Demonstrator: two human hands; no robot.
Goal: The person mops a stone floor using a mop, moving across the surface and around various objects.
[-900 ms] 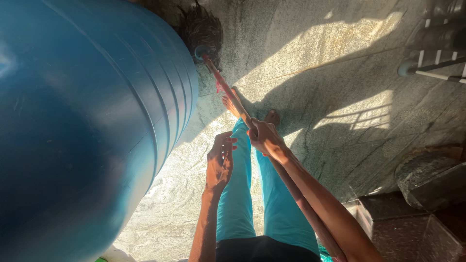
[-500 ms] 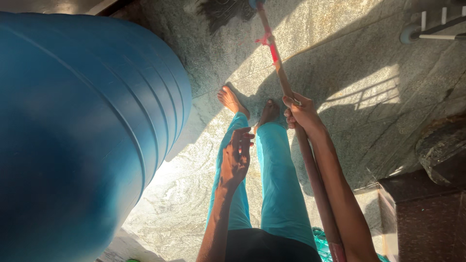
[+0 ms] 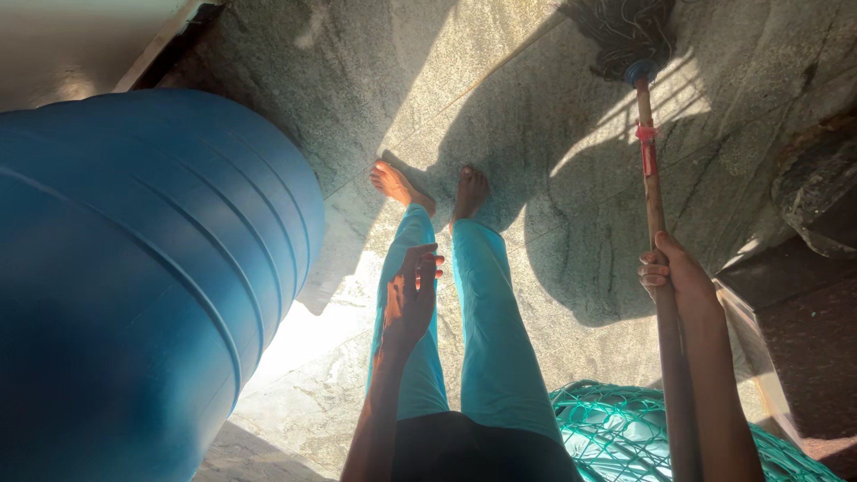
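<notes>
Beside blue drum (image 3: pixel 152 277), right hand (image 3: pixel 671 277) clenched around mop handle (image 3: pixel 653 192), swung rightward from earlier, mop head (image 3: pixel 625 31) on stone floor (image 3: pixel 464 98); left hand (image 3: pixel 409 299) open, empty.

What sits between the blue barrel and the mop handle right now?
In the head view: the person's legs and empty left hand, between the blue barrel and the mop handle.

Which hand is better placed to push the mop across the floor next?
Right. The right hand already has its grip around the mop handle, and the mop head rests on the floor. The left hand hangs empty.
</notes>
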